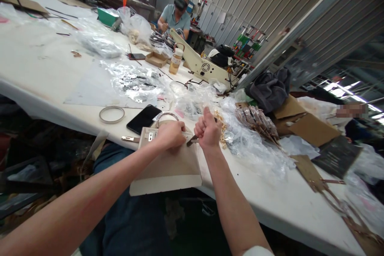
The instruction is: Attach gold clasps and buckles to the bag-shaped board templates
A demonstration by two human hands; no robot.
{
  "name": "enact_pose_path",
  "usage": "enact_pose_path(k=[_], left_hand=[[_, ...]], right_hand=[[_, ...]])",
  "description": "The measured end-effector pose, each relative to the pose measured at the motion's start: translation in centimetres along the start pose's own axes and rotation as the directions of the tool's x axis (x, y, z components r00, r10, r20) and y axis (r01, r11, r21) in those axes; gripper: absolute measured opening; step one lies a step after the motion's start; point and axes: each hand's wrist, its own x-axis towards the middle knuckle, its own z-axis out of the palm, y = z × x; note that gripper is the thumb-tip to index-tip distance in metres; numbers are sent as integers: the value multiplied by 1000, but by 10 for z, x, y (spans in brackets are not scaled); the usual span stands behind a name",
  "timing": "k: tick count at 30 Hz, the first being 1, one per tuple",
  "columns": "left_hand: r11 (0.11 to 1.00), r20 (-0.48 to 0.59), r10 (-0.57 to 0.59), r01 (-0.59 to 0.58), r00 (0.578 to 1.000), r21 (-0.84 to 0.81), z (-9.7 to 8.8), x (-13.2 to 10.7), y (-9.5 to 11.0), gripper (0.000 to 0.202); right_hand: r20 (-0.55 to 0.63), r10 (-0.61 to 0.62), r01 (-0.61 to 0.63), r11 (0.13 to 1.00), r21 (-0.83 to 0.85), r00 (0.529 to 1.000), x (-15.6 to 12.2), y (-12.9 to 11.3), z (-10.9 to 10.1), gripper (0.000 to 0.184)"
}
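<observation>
A beige bag body, looking like leather, lies over the table's front edge above my lap. My left hand is closed at its upper part, its fingertips pressed down and partly hidden. My right hand makes a fist, thumb up, around a slim dark tool whose end points at the bag beside my left fingers; its exact kind is unclear. Left of my left hand, a small metal plate sits on the bag. A strap with a metal end sticks out at the left. Behind lies a tape roll.
A black phone and a ring-shaped roll lie to the left. Gold-coloured hardware and plastic bags are at the right. Farther back stand a jar and a cream machine. A person sits across the table.
</observation>
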Motion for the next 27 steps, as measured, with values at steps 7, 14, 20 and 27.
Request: enact_pose_path(k=[7,14,20,27], left_hand=[[999,-21,35,-35,999,-11,6,3,-6,32],[1000,20,15,-15,1000,-26,-3,-3,-3,36],[999,20,2,-1,1000,-51,-7,-6,-2,32],[998,28,28,-27,999,-51,-3,-3,-6,29]], right_hand=[[-133,462,-471,881,-43,877,55,22,4,62],[-67,497,-501,859,-101,865,54,17,13,72],[21,-55,56,996,-69,998,12,-8,13,84],[49,-231,236,956,-173,972,-15,7,20,75]])
